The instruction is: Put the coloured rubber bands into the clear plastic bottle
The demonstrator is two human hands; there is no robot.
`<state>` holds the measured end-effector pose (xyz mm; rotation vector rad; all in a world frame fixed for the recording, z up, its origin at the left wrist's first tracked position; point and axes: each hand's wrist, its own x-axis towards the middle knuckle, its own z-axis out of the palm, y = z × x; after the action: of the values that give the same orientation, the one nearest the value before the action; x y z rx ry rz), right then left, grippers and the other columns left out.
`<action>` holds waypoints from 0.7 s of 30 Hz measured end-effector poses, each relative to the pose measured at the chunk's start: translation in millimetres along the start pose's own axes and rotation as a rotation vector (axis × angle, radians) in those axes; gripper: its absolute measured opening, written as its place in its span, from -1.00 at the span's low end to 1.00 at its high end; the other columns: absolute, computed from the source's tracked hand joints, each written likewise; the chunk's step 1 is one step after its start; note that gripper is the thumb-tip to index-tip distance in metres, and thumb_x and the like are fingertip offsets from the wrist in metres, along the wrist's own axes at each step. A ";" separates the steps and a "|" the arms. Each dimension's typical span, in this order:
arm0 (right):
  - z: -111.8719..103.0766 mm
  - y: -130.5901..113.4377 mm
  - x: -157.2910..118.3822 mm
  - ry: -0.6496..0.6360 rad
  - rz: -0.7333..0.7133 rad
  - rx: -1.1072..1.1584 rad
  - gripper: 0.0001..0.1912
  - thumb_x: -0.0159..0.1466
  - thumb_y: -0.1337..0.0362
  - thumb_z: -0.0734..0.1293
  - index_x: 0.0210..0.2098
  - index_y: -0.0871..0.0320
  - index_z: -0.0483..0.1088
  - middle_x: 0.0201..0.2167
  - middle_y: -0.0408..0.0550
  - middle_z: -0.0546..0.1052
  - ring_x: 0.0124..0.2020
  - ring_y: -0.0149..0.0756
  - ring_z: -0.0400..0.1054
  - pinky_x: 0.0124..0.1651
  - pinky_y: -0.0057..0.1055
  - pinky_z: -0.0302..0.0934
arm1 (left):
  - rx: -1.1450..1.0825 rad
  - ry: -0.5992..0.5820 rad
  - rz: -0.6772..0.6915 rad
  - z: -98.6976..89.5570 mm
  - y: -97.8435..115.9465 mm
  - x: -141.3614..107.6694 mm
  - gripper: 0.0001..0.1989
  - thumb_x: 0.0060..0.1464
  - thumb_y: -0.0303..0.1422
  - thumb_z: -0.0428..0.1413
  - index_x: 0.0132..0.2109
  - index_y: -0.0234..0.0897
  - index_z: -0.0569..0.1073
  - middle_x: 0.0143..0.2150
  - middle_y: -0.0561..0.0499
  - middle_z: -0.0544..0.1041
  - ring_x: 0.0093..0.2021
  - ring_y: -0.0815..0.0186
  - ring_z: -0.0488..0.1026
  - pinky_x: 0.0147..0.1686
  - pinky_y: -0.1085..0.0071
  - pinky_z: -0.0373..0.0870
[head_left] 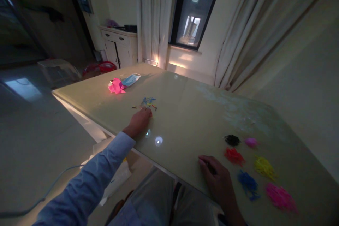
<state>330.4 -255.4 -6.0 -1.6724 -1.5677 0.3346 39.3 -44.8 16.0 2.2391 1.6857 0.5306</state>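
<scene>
My left hand (140, 120) reaches over the table to a small mixed heap of thin coloured strands (149, 102), which look like rubber bands. Its fingers are closed and bent down at the heap's near edge; whatever they pinch is hidden. My right hand (217, 176) rests near the table's front edge, fingers curled in and thumb close to the forefinger, with nothing visible in them. Beside it lie single-colour piles of similar strands: black (232, 140), red (234, 156), blue (249, 185), yellow (265, 167), bright pink (281, 197) and a small lilac-pink one (251, 142).
On the far left of the pale glossy table (180, 113) lie a crumpled pink paper (116, 86) and a blue face mask (131, 79). A white cabinet (122, 47) stands behind. Below the left edge are a cable (59, 176) and a white bag (118, 180).
</scene>
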 end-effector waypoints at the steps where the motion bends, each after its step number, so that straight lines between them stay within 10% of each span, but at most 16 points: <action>1: 0.2 -0.1 -0.3 -0.005 0.011 0.008 -0.66 0.30 0.04 0.27 -0.29 0.13 0.56 -0.34 0.04 0.63 -0.34 -0.20 0.53 -0.24 -0.37 0.42 | -0.028 0.000 0.017 -0.2 4.8 -3.2 -0.83 0.19 -0.46 -0.03 -0.25 -0.33 0.47 -0.19 -0.18 0.55 -0.17 0.20 0.50 -0.17 0.32 0.42; 9: 1.8 -5.7 -1.8 -0.020 0.035 0.077 -0.73 0.31 0.14 0.26 -0.29 0.14 0.55 -0.35 0.01 0.62 -0.35 -0.24 0.49 -0.27 -0.40 0.34 | -1.105 -0.188 -0.032 7.6 82.3 -46.5 -0.65 0.02 -0.07 0.18 -0.32 -0.31 0.42 -0.58 0.16 0.36 -0.67 0.53 0.17 -0.67 0.56 0.07; 21: 9.2 -8.6 -1.4 0.029 0.078 0.157 -0.84 0.25 0.31 0.28 -0.43 0.16 0.46 -0.51 -0.14 0.51 -0.50 -0.38 0.28 -0.40 -0.48 0.12 | -1.319 -0.492 0.040 28.6 202.8 -85.9 -0.67 -0.09 -0.16 0.31 -0.28 -0.32 0.49 -0.66 0.17 0.37 -0.68 0.51 0.24 -0.68 0.58 0.13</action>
<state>317.7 -254.1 -6.4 -1.6120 -1.4203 0.4594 204.4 -183.3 69.5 1.2363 0.6374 0.7138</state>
